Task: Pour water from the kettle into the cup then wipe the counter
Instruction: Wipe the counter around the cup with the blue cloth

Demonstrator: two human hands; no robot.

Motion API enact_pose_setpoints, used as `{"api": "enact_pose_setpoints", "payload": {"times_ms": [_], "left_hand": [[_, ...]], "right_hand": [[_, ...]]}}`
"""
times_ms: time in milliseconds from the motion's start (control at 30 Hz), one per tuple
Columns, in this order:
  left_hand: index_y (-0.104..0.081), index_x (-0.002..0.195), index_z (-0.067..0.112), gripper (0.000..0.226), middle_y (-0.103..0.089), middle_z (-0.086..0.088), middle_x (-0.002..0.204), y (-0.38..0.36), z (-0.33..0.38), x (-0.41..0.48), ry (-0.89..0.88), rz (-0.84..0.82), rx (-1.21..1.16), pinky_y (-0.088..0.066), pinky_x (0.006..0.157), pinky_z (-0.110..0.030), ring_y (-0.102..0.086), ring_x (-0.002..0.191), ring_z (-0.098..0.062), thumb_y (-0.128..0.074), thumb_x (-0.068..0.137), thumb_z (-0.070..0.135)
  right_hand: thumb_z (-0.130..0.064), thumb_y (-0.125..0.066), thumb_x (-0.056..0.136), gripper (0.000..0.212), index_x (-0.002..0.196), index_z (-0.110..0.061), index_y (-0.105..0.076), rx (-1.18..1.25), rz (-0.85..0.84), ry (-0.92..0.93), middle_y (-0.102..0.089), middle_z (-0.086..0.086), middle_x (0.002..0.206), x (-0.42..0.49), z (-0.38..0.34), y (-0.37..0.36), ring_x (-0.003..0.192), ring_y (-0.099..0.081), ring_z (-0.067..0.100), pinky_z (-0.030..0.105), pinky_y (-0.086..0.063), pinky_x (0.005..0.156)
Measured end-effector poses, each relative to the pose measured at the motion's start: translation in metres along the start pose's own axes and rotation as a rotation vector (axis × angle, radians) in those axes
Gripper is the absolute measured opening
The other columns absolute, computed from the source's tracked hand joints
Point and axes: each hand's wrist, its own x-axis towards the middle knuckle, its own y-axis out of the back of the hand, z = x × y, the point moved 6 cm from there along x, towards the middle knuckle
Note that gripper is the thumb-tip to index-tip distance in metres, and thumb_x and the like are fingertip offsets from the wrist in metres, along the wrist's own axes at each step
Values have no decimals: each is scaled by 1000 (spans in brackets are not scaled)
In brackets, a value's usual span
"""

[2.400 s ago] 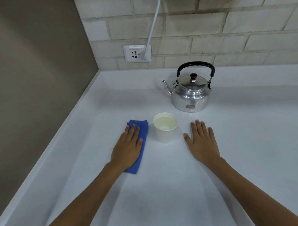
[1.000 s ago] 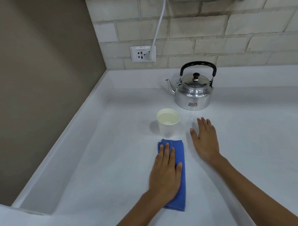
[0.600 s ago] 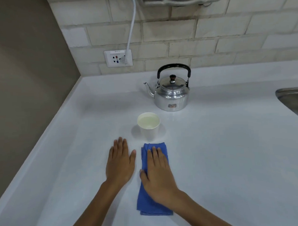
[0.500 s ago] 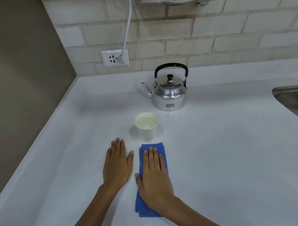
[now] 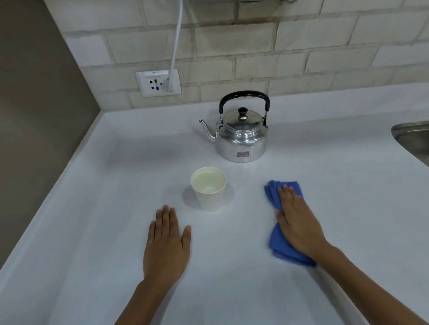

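A shiny metal kettle [image 5: 242, 139] with a black handle stands upright at the back of the white counter [image 5: 237, 283], spout pointing left. In front of it, slightly left, a white paper cup [image 5: 209, 188] holds water. My right hand [image 5: 298, 221] presses flat on a folded blue cloth [image 5: 278, 245], which lies to the right of the cup and in front of the kettle. My left hand [image 5: 166, 246] rests flat on the bare counter just in front and left of the cup, fingers together, holding nothing.
A steel sink [image 5: 419, 140] cuts into the counter at the right edge. A brick wall carries a socket [image 5: 158, 83] with a white cable [image 5: 176, 39] plugged in. A brown side wall [image 5: 24, 120] bounds the counter on the left.
The cloth went from my left hand to my right. In the last half second my right hand slid it from in front of the cup to the cup's right.
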Motion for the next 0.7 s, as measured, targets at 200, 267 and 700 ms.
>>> {"api": "enact_pose_setpoints", "payload": {"times_ms": [200, 267, 700], "left_hand": [[6, 142, 7, 65, 3, -10, 156, 0, 1, 1, 4, -5, 14, 2, 117, -32, 4, 143, -19, 2, 92, 47], [7, 142, 7, 76, 2, -9, 156, 0, 1, 1, 0, -14, 11, 3, 117, -31, 4, 143, -19, 17, 82, 54], [-8, 142, 3, 100, -11, -14, 154, 5, 7, -2, 15, 10, -17, 0, 114, -32, -6, 142, -25, 32, 70, 60]], "right_hand": [[-10, -28, 95, 57, 141, -2, 5, -32, -39, 17, 4, 17, 154, 25, -54, -33, 143, 4, 26, 32, 8, 115], [-13, -28, 94, 58, 142, -6, 2, 7, -42, 164, 2, 13, 154, -1, -74, -42, 142, 5, 23, 25, 14, 112], [-10, -30, 96, 53, 142, 1, -5, -37, 4, -107, -7, 18, 154, 78, -1, -17, 143, -4, 27, 37, -4, 117]]}}
